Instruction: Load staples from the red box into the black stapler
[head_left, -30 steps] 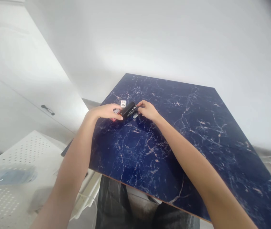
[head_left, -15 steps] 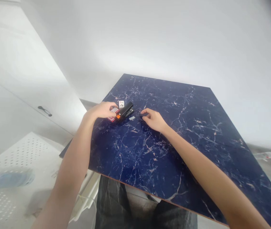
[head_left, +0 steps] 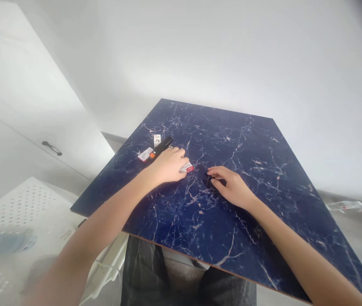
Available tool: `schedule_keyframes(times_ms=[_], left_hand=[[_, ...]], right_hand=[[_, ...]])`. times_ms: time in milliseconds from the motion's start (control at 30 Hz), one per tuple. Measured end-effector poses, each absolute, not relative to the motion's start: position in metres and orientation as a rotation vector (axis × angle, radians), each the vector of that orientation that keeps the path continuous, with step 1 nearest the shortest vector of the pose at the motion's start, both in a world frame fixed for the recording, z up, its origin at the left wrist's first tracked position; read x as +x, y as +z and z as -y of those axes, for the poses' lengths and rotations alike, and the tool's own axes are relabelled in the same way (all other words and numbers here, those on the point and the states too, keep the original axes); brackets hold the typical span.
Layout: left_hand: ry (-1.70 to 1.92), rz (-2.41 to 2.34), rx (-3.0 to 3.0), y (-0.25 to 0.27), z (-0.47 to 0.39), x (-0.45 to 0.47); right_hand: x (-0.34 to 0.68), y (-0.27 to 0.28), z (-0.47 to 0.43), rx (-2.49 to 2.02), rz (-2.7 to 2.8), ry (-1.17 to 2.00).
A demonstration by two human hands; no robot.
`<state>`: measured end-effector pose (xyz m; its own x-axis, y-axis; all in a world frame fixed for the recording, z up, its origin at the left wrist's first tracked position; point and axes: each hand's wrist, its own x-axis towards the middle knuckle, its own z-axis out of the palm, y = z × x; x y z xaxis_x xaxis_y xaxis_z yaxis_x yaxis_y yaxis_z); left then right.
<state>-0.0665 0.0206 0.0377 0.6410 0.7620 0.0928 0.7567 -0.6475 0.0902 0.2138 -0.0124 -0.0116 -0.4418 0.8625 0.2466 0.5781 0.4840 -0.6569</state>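
My left hand (head_left: 169,165) is closed on a small red-and-white box (head_left: 187,167), which pokes out past its fingertips just above the tabletop. Behind that hand lies a black stapler (head_left: 164,145) with an orange part at its near end, partly covered by the fingers. A second red-and-white box (head_left: 145,154) rests against the stapler's left side, and a small white box (head_left: 157,140) with dark print stands behind it. To the right, my right hand (head_left: 227,183) hovers low over the table, fingers loosely curled with a gap to the thumb and nothing visible between them.
The dark blue marble-patterned table (head_left: 196,221) meets the white wall at its far edge. On the left is a perforated white surface (head_left: 24,199) with a clear plastic bottle (head_left: 5,241). A white cabinet door with a black handle (head_left: 52,148) stands beyond it.
My left hand has lifted one red-and-white box from beside the stapler and carried it right and nearer. My right hand has moved right and nearer. The small silver strip is now out of sight.
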Motion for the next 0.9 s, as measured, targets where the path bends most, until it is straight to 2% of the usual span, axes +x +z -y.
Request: schedule_keyframes(times_ms=[200, 300, 367, 467, 533, 667, 900], left_hand=[[0.888, -1.767, 2.438, 0.049, -0.047, -0.114], [1.146, -1.666, 2.467, 0.044, -0.043, -0.104], [1.055, -1.364, 2.596, 0.033, -0.029, -0.079], [0.684, -0.907, 2.763, 0.01, -0.003, -0.036], [0.465, -0.769, 2.772, -0.004, 0.009, -0.018], [0.284, -0.873, 2.661, -0.013, 0.003, -0.021], [0.376, -1.217, 2.502, -0.003, -0.04, -0.062]], right_hand=[[0.243, -0.002, 0.027, -1.221, 2.213, 0.555], [0.256, 0.007, 0.031, -1.351, 2.199, 0.511], [0.26, 0.013, 0.035, -1.374, 2.231, 0.471], [0.261, 0.015, 0.042, -1.347, 2.384, 0.387], [0.263, 0.012, 0.045, -1.376, 2.463, 0.342], [0.271, 0.004, 0.047, -1.464, 2.489, 0.312], [0.276, 0.0, 0.045, -1.43, 2.526, 0.287]])
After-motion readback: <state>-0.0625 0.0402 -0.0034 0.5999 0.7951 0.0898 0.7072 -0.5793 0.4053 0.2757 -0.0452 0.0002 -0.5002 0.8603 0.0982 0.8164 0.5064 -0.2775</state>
